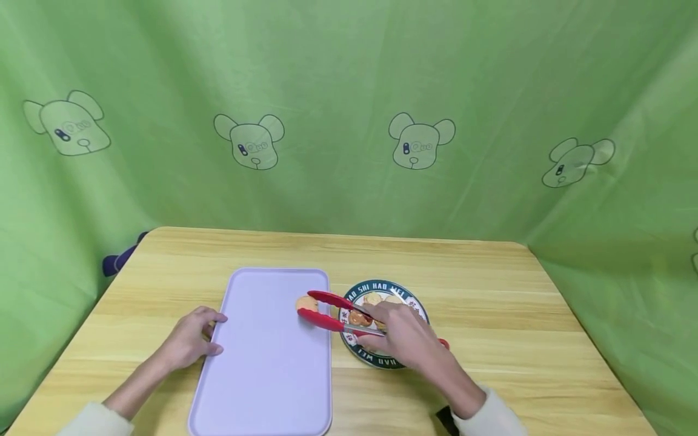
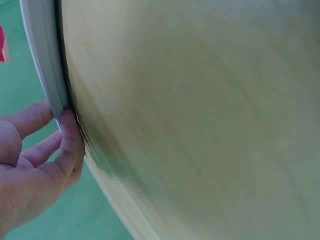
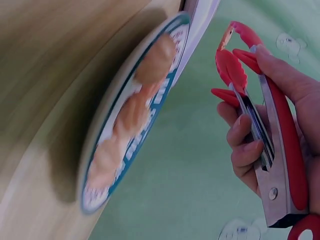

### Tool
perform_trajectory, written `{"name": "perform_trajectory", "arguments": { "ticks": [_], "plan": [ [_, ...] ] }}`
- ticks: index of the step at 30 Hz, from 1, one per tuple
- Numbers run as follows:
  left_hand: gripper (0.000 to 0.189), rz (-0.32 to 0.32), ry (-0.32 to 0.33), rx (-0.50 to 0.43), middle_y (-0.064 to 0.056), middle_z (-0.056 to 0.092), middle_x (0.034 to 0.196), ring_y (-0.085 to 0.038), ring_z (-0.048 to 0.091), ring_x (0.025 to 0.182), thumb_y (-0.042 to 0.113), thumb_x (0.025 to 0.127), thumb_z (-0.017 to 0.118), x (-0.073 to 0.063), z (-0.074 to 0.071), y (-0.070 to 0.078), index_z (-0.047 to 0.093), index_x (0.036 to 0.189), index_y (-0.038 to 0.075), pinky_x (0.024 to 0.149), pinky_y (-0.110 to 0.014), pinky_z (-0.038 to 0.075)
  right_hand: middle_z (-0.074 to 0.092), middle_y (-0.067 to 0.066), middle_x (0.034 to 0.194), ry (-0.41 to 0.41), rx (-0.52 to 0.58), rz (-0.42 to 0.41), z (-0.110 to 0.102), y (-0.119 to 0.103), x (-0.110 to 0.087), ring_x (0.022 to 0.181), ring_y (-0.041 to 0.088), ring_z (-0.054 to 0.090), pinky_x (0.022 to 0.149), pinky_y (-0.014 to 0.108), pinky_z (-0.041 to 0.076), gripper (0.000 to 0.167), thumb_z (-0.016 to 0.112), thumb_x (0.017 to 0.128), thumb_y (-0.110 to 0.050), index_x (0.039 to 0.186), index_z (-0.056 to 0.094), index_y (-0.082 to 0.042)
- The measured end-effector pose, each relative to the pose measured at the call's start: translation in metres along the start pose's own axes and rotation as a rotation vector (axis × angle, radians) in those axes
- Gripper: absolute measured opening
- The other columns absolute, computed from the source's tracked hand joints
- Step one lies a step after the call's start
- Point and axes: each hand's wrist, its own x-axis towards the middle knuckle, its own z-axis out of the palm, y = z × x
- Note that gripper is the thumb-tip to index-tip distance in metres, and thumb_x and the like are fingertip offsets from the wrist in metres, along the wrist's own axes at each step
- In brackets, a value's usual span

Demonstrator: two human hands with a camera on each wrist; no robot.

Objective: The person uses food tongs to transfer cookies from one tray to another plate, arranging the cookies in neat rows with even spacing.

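In the head view a flat lavender tray (image 1: 267, 375) lies on the table. My left hand (image 1: 191, 336) holds its left rim, and in the left wrist view the thumb and fingers (image 2: 70, 137) pinch the edge. My right hand (image 1: 400, 336) grips metal tongs with red tips (image 1: 322, 320). Between those tips is a round, light brown piece of food like a cookie (image 1: 306, 304), over the tray's right side. Under my right hand stands a round plate with a dark green lettered rim (image 1: 382, 363), bearing several brown and pale food pieces (image 3: 132, 115).
The wood-grain table (image 1: 491, 315) extends to the right of the plate. Behind and beside it hangs a green curtain (image 1: 338, 200) printed with bear heads. A dark purple thing (image 1: 117, 261) shows past the table's left back corner.
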Motion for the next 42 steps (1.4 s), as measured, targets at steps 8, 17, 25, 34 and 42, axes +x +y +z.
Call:
{"name": "perform_trajectory", "arguments": {
  "ticks": [8, 17, 25, 34, 42],
  "plan": [
    [0.055, 0.013, -0.010, 0.020, -0.020, 0.056, 0.115, -0.018, 0.057, 0.084, -0.001, 0.066, 0.079, 0.000, 0.000, 0.001, 0.059, 0.116, -0.008, 0.060, -0.019, 0.049, 0.071, 0.010, 0.107, 0.031, 0.032, -0.004, -0.024, 0.038, -0.029, 0.096, 0.027, 0.069, 0.080, 0.040, 0.058, 0.058, 0.078, 0.072, -0.043, 0.118, 0.067, -0.010],
    [0.055, 0.008, -0.015, 0.019, -0.022, 0.055, 0.118, -0.019, 0.058, 0.086, -0.001, 0.066, 0.079, 0.001, -0.001, 0.000, 0.059, 0.117, -0.008, 0.060, -0.019, 0.050, 0.072, 0.006, 0.104, 0.013, 0.025, 0.063, -0.038, 0.062, -0.058, 0.094, 0.022, 0.068, 0.079, 0.041, 0.057, 0.056, 0.080, 0.071, -0.040, 0.118, 0.068, -0.011],
    [0.054, 0.013, -0.020, 0.017, -0.022, 0.055, 0.117, -0.020, 0.058, 0.086, -0.001, 0.068, 0.078, 0.001, -0.001, 0.000, 0.059, 0.117, -0.008, 0.060, -0.019, 0.049, 0.072, -0.005, 0.094, 0.018, -0.042, 0.117, -0.047, 0.075, -0.081, 0.076, 0.008, 0.061, 0.064, 0.026, 0.053, 0.054, 0.080, 0.070, -0.042, 0.115, 0.069, -0.015],
    [0.054, 0.013, -0.013, 0.014, -0.021, 0.055, 0.117, -0.019, 0.058, 0.086, -0.001, 0.068, 0.078, 0.000, 0.001, -0.002, 0.059, 0.117, -0.007, 0.060, -0.019, 0.049, 0.070, -0.007, 0.094, -0.058, -0.044, 0.201, -0.054, 0.085, -0.098, 0.071, 0.007, 0.051, 0.057, 0.020, 0.036, 0.056, 0.080, 0.068, -0.043, 0.116, 0.069, -0.016],
    [0.054, 0.007, -0.011, 0.012, -0.021, 0.056, 0.117, -0.020, 0.058, 0.086, -0.002, 0.067, 0.078, 0.000, 0.001, -0.001, 0.059, 0.118, -0.007, 0.060, -0.019, 0.049, 0.072, -0.003, 0.095, -0.115, -0.056, 0.227, -0.050, 0.091, -0.102, 0.072, 0.008, 0.055, 0.060, 0.023, 0.043, 0.057, 0.081, 0.066, -0.043, 0.115, 0.070, -0.014]
  ]
}}
